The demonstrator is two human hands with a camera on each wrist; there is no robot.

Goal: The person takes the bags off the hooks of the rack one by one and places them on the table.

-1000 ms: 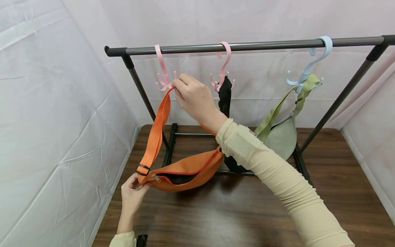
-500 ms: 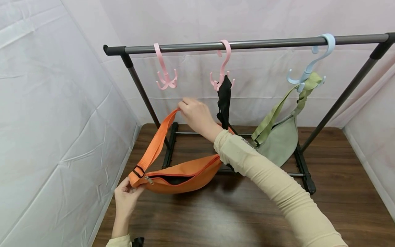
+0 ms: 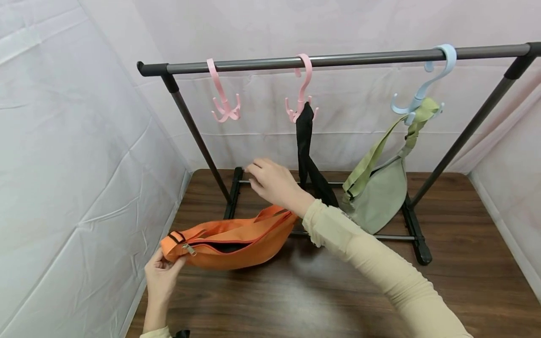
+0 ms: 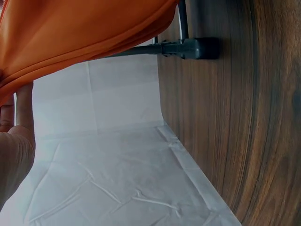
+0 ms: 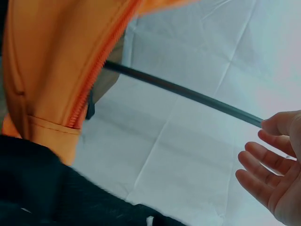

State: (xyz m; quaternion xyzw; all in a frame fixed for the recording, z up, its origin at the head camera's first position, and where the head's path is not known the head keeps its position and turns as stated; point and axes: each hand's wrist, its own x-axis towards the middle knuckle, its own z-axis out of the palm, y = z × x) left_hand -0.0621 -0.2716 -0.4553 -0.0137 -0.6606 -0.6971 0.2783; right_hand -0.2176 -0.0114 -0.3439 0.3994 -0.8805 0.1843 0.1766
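My left hand pinches the left end of an orange waist bag, beside its black strap buckle. The bag's zipper is partly undone, showing a dark inside, and its strap lies slack along the back. In the left wrist view the left hand is partly cut off below the orange fabric. My right hand hovers above the bag's right side, holding nothing. Its fingers are spread and relaxed in the right wrist view, apart from the orange bag. My right forearm covers part of the scene behind.
A dark rail carries two pink hooks, the left one bare. A black bag's strap hangs from the middle pink hook. A green waist bag hangs from a blue hook. Wooden floor lies below.
The right hand lowers away from the left pink hook and lets go of the orange strap, which drops onto the bag. The left hand shifts slightly left and down, still gripping the bag's end.
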